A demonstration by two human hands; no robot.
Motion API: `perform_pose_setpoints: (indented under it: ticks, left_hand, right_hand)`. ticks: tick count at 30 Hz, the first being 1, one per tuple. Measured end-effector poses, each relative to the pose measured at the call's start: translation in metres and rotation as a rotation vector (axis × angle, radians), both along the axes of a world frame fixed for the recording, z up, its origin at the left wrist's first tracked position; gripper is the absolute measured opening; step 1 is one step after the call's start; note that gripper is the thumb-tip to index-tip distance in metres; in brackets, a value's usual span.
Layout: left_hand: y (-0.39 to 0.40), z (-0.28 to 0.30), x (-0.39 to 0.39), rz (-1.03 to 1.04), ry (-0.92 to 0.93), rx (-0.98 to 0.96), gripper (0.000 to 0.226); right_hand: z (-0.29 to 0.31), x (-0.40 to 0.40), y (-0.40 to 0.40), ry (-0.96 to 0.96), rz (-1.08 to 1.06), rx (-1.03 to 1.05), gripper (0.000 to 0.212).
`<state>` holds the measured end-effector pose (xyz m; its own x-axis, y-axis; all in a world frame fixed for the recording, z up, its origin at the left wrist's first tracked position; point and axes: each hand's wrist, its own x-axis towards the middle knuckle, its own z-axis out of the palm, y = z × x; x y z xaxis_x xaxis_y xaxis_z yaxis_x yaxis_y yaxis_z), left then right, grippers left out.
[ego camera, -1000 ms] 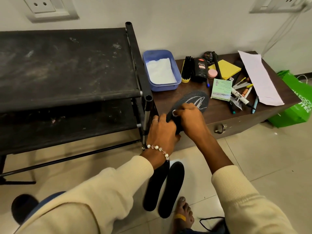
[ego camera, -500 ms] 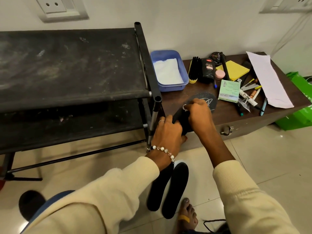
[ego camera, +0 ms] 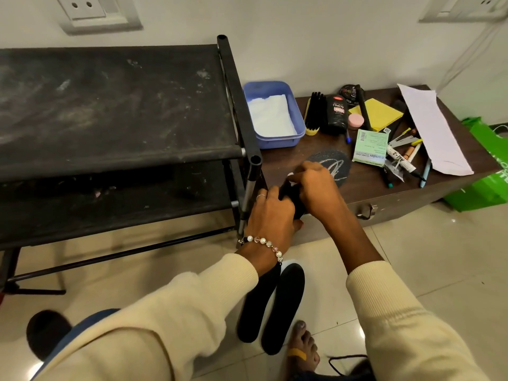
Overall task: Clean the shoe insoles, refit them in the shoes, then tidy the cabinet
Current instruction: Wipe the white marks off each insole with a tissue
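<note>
A dark insole (ego camera: 336, 163) with a pale logo lies on the brown cabinet top (ego camera: 365, 188), its heel end hanging over the front edge. My left hand (ego camera: 272, 213) grips that heel end. My right hand (ego camera: 313, 185) is curled over the middle of the insole and pinches a small white piece of tissue (ego camera: 290, 174) against it. Two plain black insoles (ego camera: 286, 306) lie side by side on the floor below my arms. No shoes are in view.
A blue tub (ego camera: 295, 105) holding white tissue stands at the cabinet's back left. A brush (ego camera: 314, 114), polish bottle (ego camera: 337, 114), yellow notes (ego camera: 383, 112), pens (ego camera: 404, 160) and white paper (ego camera: 431, 127) crowd the right. A black shoe rack (ego camera: 110, 105) stands left, a green bag (ego camera: 489, 185) right, my bare foot (ego camera: 302, 345) below.
The view has shifted a little to the left. Both hands stay on the insole, and the right hand has moved only slightly over it.
</note>
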<state>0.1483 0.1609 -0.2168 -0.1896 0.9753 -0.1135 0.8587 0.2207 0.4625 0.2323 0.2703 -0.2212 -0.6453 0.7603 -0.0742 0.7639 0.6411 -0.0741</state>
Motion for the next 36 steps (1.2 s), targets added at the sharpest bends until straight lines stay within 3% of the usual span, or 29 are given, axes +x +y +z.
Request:
perform_pose_setpoints:
  ticks: [3, 9, 13, 18, 24, 30, 34, 36]
  left_hand:
    - [0.0, 0.0, 0.001, -0.001, 0.004, 0.006, 0.055]
    - [0.0, -0.001, 0.0, 0.001, 0.012, -0.015, 0.053]
    - [0.0, 0.0, 0.001, -0.001, 0.013, 0.009, 0.053]
    - [0.0, 0.0, 0.001, 0.0, 0.05, -0.007, 0.048]
    - [-0.002, -0.002, 0.007, -0.027, 0.151, 0.055, 0.05]
    - [-0.001, -0.004, 0.011, -0.139, 0.268, 0.07, 0.048]
    - [-0.002, 0.001, 0.011, -0.134, 0.296, 0.052, 0.039]
    - [0.0, -0.001, 0.013, -0.155, 0.291, 0.087, 0.037]
  right_hand:
    - [-0.002, 0.003, 0.007, 0.07, 0.097, 0.007, 0.027]
    - [-0.004, 0.011, 0.003, 0.189, -0.134, 0.029, 0.033]
    - [0.006, 0.015, -0.005, 0.157, 0.045, -0.052, 0.032]
    - [0.01, 0.032, -0.005, 0.142, -0.129, -0.024, 0.039]
    - [0.015, 0.043, -0.013, 0.169, 0.11, -0.092, 0.03]
    - [0.002, 0.052, 0.001, 0.148, -0.189, -0.001, 0.033]
    - [0.011, 0.039, -0.014, 0.131, 0.056, 0.004, 0.031]
    - [0.015, 0.043, -0.017, 0.228, 0.125, -0.048, 0.03]
